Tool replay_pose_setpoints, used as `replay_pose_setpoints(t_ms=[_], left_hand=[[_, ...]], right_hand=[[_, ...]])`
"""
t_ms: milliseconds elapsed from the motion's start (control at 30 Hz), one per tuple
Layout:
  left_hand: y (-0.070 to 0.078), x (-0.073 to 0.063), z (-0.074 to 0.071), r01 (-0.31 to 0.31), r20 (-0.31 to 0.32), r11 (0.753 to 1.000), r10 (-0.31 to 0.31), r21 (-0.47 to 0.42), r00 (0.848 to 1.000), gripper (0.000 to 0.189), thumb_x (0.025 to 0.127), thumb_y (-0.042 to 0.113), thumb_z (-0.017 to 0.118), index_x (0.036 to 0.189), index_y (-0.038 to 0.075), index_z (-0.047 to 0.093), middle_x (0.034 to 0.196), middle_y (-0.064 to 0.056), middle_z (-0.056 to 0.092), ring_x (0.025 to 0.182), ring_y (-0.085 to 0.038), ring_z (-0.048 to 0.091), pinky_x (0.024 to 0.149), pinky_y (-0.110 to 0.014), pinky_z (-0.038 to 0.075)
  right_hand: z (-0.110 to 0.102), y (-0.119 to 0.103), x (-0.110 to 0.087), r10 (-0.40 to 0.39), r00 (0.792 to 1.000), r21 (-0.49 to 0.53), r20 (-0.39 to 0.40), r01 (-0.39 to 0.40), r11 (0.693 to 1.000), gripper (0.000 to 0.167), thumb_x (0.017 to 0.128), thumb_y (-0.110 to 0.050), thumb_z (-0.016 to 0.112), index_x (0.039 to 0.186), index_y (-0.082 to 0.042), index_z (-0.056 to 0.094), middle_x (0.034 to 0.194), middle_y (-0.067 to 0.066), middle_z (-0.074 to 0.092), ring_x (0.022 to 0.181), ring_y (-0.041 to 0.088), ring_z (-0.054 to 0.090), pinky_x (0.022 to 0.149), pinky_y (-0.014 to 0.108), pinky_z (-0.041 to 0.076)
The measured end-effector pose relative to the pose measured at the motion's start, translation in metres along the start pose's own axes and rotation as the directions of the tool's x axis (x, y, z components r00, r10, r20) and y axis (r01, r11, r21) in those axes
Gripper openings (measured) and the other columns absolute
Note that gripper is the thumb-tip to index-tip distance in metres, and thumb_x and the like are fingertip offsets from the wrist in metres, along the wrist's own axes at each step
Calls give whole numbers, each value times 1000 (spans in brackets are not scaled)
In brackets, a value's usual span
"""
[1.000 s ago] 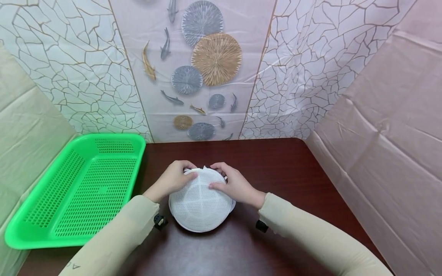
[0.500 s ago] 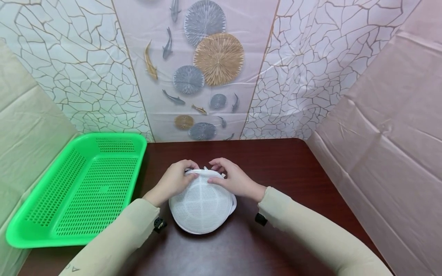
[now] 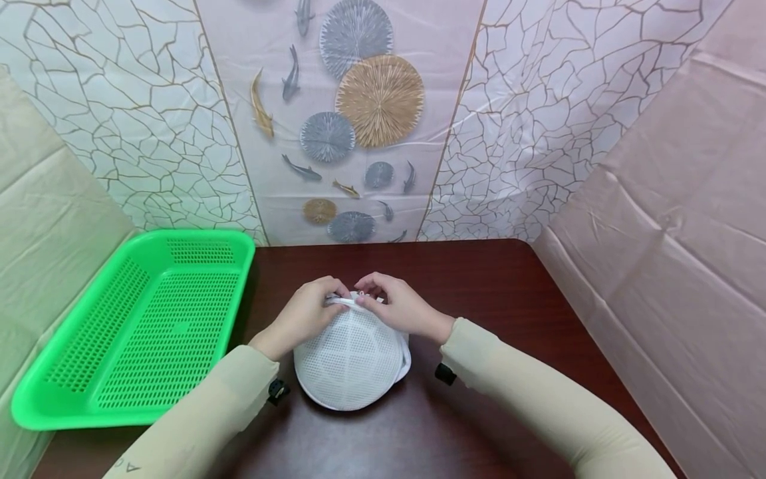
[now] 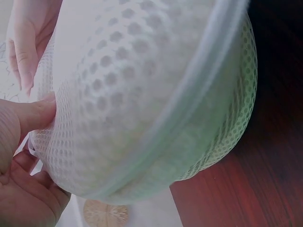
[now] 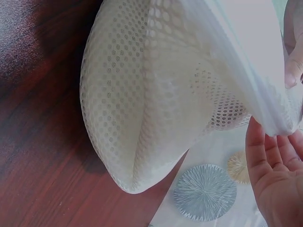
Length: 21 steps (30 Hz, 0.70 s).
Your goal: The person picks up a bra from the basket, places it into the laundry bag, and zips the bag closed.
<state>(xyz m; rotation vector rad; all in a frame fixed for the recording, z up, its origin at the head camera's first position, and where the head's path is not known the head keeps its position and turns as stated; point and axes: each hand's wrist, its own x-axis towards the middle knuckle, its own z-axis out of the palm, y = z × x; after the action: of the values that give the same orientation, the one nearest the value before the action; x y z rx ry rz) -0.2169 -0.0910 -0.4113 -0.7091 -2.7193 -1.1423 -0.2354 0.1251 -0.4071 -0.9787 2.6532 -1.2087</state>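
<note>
A white mesh laundry bag (image 3: 350,359), rounded like a dome, stands on the table in front of me. My left hand (image 3: 305,309) pinches its far top edge, thumb on the near side and fingers behind. Close beside it, my right hand (image 3: 403,306) grips the same edge near a small white tab, thumb and index finger drawn together. In the left wrist view, the left thumb (image 4: 40,113) presses the honeycomb mesh. A zipper band (image 5: 236,61) runs along the bag in the right wrist view, with the right fingers (image 5: 265,151) behind its end.
A large green plastic basket (image 3: 30,416) with a slotted bottom stands on the left of the dark red-brown table (image 3: 479,279). Patterned cloth walls (image 3: 514,133) enclose the back and both sides. Black wrist cameras (image 3: 277,391) sit under both cuffs.
My right hand has slid left along the bag's top edge, closer to the left hand. The edge has folded toward me and bunched up between the hands; the left hand has barely moved.
</note>
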Motion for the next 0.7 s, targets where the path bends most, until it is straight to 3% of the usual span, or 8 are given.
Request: replay_pose_setpoints(t_ms=[700], left_hand=[[-4, 1, 5, 39, -18, 999, -39, -15, 999, 15, 84, 11, 76, 97, 14, 68, 97, -1, 63, 89, -18, 60, 84, -36, 51]], right_hand=[[2, 5, -6, -65, 995, -87, -76, 58, 994, 9, 98, -22, 59, 100, -18, 67, 94, -10, 62, 79, 6, 55, 70, 29, 49]])
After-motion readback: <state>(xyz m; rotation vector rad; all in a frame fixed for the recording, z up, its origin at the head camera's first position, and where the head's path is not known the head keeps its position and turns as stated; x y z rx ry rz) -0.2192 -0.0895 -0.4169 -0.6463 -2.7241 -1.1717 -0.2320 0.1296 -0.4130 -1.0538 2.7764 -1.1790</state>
